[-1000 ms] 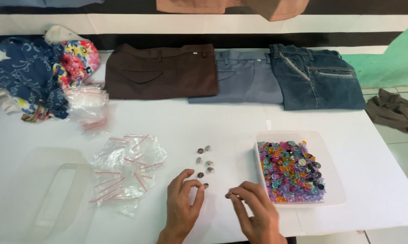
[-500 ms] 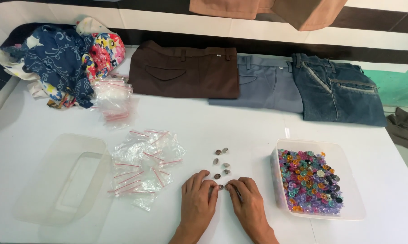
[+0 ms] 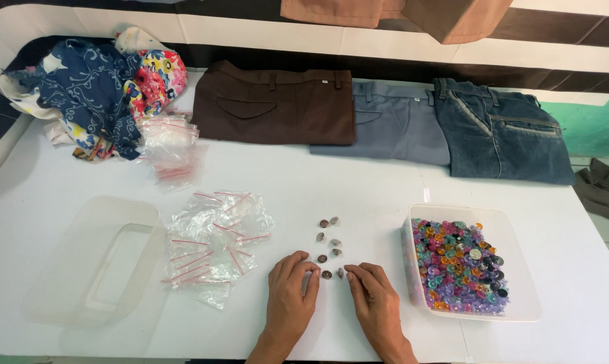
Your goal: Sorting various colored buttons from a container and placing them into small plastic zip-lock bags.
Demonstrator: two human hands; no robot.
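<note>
We are resting our left hand (image 3: 291, 296) and right hand (image 3: 375, 305) flat and empty at lower centre, fingertips nudging small dark buttons (image 3: 328, 247) on the counter (image 3: 358, 182); they look light, hard, slippery, best pinched by the rim.

Small clear zip bags (image 3: 213, 236) with red strips lie in a loose heap on the bench (image 3: 358, 182). A second pile of such bags (image 3: 172, 149) sits beside the cloth heap (image 3: 95, 87).

buttons (image 3: 328, 246) dead center on the table (image 3: 385, 178), bead tub (image 3: 471, 261) at 3 o'clock, baggies (image 3: 213, 239) at 9, folded pants (image 3: 275, 102) up at 12
</note>
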